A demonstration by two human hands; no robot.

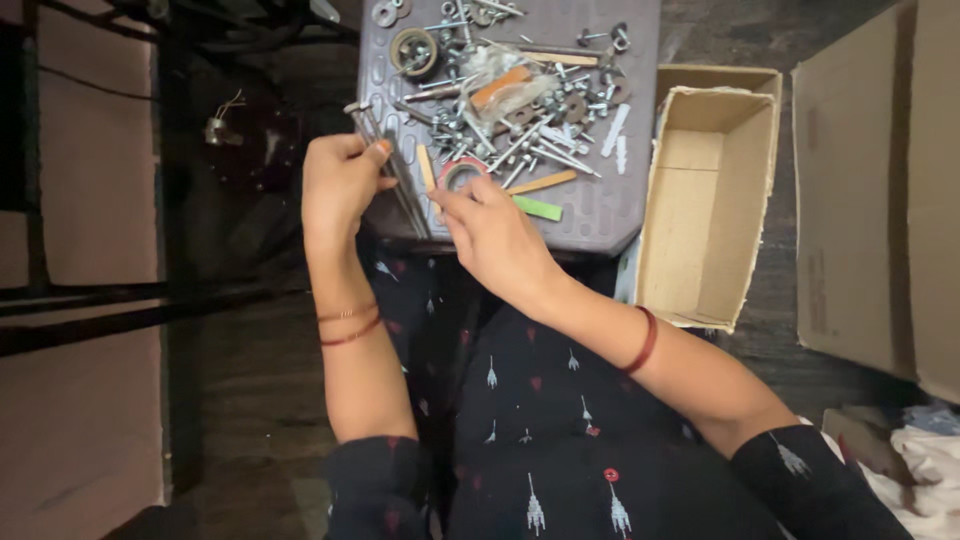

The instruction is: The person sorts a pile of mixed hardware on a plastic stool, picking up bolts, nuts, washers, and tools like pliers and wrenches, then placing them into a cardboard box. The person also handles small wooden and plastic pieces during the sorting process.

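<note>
The left hand [340,185] is closed around a bundle of long metal rods [385,165] at the stool's nine o'clock edge. The right hand [495,235] pinches something small by a metal ring [462,175]; what it grips I cannot tell. The purple stool top [600,215] carries loose bolts and washers [520,130]. At three o'clock, an open cardboard box [700,200] shows only bare walls.

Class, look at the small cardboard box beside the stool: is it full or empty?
Empty. The cardboard box lies open with bare brown inner walls and floor showing; the screws and bolts sit on the stool instead.
</note>
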